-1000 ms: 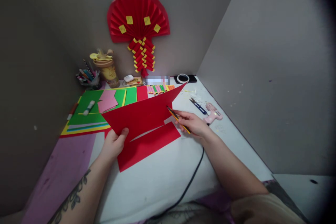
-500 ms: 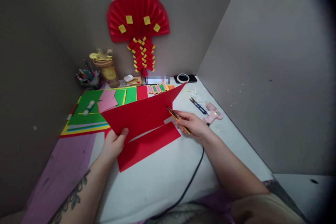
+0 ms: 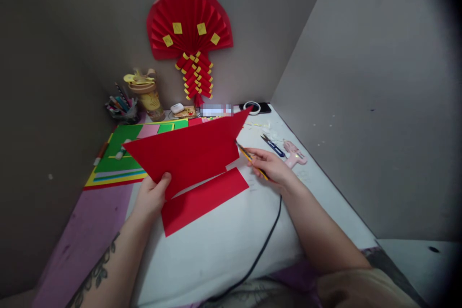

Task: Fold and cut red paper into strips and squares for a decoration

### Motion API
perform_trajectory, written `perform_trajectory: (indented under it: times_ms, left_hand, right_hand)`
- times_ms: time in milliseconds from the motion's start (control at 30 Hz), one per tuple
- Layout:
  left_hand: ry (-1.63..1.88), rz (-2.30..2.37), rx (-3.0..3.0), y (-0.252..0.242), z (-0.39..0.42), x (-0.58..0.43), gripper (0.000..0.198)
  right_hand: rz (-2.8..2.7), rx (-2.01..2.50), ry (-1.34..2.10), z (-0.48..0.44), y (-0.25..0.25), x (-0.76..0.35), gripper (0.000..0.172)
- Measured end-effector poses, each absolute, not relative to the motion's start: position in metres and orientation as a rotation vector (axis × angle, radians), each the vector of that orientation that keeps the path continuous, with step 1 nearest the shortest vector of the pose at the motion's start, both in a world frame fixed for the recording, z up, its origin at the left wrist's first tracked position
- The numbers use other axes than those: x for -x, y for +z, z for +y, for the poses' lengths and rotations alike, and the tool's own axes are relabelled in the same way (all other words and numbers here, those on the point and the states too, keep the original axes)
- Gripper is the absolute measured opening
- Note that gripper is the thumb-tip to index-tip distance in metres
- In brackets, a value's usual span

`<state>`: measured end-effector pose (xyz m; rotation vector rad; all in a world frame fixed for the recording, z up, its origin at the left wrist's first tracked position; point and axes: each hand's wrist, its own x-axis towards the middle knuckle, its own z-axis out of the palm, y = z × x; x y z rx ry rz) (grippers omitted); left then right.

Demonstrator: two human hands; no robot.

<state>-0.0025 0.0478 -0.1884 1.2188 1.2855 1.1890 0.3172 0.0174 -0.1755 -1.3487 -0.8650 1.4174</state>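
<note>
My left hand grips the lower left edge of a large red paper sheet and holds it lifted and tilted above the white table. A narrower red strip lies flat beneath it, apparently still joined to the sheet at its right end. My right hand is closed around a yellow and black craft knife, whose tip points at the sheet's right edge.
Green, pink and yellow papers are stacked at the left. A pen cup and a bottle stand at the back. Blue snips and a pink glue gun lie to the right. A black cable crosses the table. A red paper fan hangs on the wall.
The left hand has raised the red sheet higher and swung it leftward, so it now hides more of the coloured papers behind. The right hand with the knife shifted slightly right.
</note>
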Motion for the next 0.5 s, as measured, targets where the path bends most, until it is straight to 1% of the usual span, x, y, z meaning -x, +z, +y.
perform_trajectory:
  times_ms: [67,167,233,300,400,467,500]
  left_hand:
    - [1.202,1.206,-1.033,-0.184,0.050,0.002,0.057]
    - [1.047,1.131,-0.857,-0.178,0.052,0.003,0.054]
    - [0.918,1.133,-0.821,-0.176,0.053,0.005,0.052]
    - [0.802,1.169,-0.874,-0.176,0.054,0.008,0.055]
    - [0.815,1.420,-1.242,-0.174,0.047,0.013,0.065]
    - [0.873,1.615,-1.731,-0.170,0.034,0.014,0.071]
    - [0.835,1.631,-2.021,-0.168,0.026,0.012,0.072]
  right_hand:
    - [-0.805,1.347,1.313,0.020,-0.178,-0.326,0.046]
    - [-0.778,1.281,1.192,0.023,-0.186,-0.334,0.031]
    - [-0.839,1.271,1.107,0.024,-0.193,-0.334,0.026]
    - [-0.946,1.303,1.072,0.025,-0.200,-0.332,0.022]
    - [-1.051,1.338,1.162,0.025,-0.209,-0.329,0.026]
    - [-1.051,1.344,1.219,0.026,-0.214,-0.328,0.029]
    - [-1.049,1.350,1.232,0.027,-0.215,-0.328,0.030]
